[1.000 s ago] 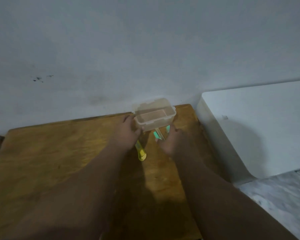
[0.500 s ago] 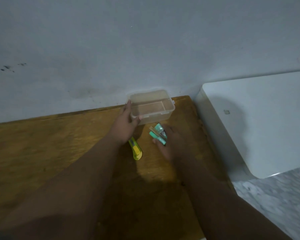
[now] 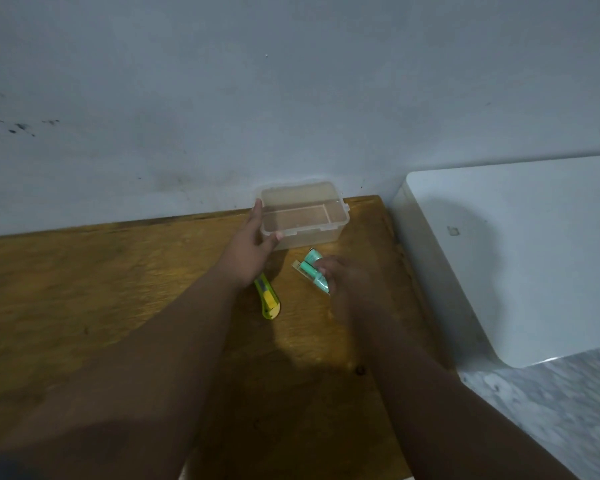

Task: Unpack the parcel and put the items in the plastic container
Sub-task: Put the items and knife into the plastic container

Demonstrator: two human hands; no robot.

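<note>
A clear plastic container stands open and empty at the back of the wooden table, against the wall. My left hand grips its left front corner, thumb on the front rim. Just in front of the container my right hand closes its fingers on small mint-green items, which look like a stapler with a little box beside it. A yellow-green utility knife lies on the table between my two forearms, partly under my left wrist.
A grey wall rises directly behind the table. A white rounded appliance or cabinet stands close to the table's right edge. Marbled floor shows at the lower right.
My right hand has drawn back from the container's front and closed on the mint-green items. My left hand stays on the container's left corner. The camera view has shifted a little.
</note>
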